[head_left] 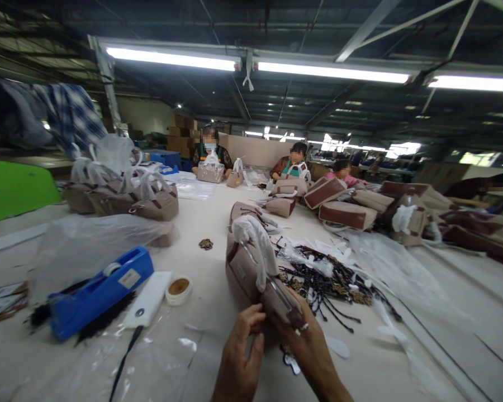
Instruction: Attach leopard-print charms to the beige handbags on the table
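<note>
The right hand (310, 340) gripped the handbag (243, 279) ahead at twelve o'clock; the left hand (241, 354), loosely curled, met its side. A careless turn could have snagged black cords (324, 298) at three o'clock.

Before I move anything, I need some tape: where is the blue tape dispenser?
In the head view, the blue tape dispenser is at lower left, just left of the white corded block and, past that, the round tub.
</note>
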Demonstrator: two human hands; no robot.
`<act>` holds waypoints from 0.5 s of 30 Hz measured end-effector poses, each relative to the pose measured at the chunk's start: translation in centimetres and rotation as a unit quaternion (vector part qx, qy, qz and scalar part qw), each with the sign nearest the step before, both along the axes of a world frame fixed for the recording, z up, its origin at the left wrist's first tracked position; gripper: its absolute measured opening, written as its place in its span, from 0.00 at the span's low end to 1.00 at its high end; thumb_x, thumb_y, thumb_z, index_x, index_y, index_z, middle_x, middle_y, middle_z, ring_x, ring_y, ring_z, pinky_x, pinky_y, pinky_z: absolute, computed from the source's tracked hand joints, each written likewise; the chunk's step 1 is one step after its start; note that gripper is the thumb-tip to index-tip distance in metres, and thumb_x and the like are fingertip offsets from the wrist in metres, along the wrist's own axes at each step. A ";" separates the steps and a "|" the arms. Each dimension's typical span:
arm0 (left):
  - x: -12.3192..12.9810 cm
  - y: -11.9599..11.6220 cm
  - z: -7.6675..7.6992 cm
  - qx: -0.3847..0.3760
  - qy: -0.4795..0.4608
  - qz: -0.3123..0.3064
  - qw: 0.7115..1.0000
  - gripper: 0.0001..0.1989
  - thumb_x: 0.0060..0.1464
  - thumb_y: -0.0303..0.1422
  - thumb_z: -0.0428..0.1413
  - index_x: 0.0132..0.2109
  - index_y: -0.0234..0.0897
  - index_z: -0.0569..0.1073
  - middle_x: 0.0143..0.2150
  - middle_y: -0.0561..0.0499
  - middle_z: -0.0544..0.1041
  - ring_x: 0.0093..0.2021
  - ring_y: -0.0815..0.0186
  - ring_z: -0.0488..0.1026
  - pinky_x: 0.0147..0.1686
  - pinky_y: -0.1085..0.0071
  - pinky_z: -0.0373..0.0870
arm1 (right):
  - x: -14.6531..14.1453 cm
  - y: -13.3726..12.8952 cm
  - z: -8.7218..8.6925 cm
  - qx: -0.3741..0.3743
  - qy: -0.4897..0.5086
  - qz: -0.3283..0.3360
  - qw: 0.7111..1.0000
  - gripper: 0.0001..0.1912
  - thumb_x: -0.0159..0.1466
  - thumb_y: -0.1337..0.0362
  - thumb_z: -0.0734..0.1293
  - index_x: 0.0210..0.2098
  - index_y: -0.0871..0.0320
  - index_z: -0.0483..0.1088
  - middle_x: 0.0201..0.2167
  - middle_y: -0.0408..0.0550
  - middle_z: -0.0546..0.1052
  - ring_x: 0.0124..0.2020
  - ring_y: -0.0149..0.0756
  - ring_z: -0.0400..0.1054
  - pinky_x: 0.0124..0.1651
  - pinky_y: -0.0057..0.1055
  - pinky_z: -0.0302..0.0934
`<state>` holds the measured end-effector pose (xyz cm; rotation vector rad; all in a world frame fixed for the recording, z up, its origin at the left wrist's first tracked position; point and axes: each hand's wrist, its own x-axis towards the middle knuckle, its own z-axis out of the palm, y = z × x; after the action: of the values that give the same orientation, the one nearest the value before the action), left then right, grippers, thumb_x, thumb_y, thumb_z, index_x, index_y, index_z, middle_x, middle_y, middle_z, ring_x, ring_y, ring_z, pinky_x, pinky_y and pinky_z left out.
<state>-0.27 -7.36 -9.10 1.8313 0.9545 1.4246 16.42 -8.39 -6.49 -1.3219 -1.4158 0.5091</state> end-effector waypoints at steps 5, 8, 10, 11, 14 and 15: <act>-0.4 0.7 0.8 0.003 0.038 0.004 0.999 0.12 0.61 0.30 0.49 0.50 0.40 0.71 0.50 0.44 0.76 0.50 0.61 0.74 0.46 0.65 0.76 | 1.1 0.7 0.7 -0.007 -0.002 0.006 1.000 0.26 0.58 0.61 0.69 0.56 0.52 0.67 0.55 0.51 0.72 0.55 0.49 0.66 0.59 0.45 0.61; -1.1 1.3 1.8 -0.009 0.036 0.042 0.998 0.11 0.60 0.32 0.51 0.49 0.39 0.71 0.44 0.46 0.77 0.44 0.62 0.76 0.43 0.65 0.76 | 1.5 0.5 1.1 -0.028 -0.005 -0.004 1.000 0.27 0.57 0.62 0.70 0.56 0.53 0.66 0.55 0.52 0.72 0.54 0.48 0.67 0.57 0.43 0.62; -1.2 1.7 2.3 -0.012 0.035 0.054 0.998 0.11 0.60 0.33 0.51 0.49 0.39 0.70 0.43 0.47 0.77 0.42 0.62 0.76 0.42 0.65 0.76 | 1.9 0.3 1.4 -0.042 -0.010 -0.009 0.999 0.28 0.56 0.62 0.70 0.56 0.54 0.66 0.54 0.51 0.73 0.54 0.47 0.67 0.56 0.42 0.63; -1.2 1.9 2.5 -0.013 0.035 0.054 0.998 0.12 0.60 0.34 0.51 0.50 0.38 0.69 0.43 0.47 0.76 0.42 0.62 0.76 0.41 0.65 0.76 | 2.1 0.2 1.6 -0.046 -0.014 -0.008 0.999 0.27 0.56 0.63 0.70 0.56 0.54 0.67 0.54 0.50 0.73 0.53 0.46 0.68 0.56 0.42 0.63; -0.6 2.8 2.9 0.002 0.056 0.050 0.997 0.15 0.61 0.34 0.51 0.54 0.38 0.66 0.45 0.46 0.75 0.43 0.62 0.75 0.40 0.66 0.76 | 2.6 0.3 2.1 -0.045 -0.024 0.010 0.999 0.23 0.58 0.64 0.68 0.53 0.54 0.70 0.52 0.49 0.75 0.52 0.45 0.68 0.55 0.41 0.63; -0.4 3.2 3.1 0.024 0.075 0.056 0.995 0.15 0.61 0.33 0.50 0.55 0.38 0.66 0.47 0.44 0.74 0.45 0.61 0.74 0.43 0.64 0.75 | 2.8 0.5 2.3 -0.042 -0.023 0.018 0.999 0.21 0.59 0.65 0.68 0.52 0.54 0.71 0.51 0.48 0.76 0.51 0.44 0.69 0.55 0.40 0.63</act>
<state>-0.63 -4.11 -5.95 1.9694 1.1223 1.4042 19.18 -7.89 -4.23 -1.3852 -1.4716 0.5712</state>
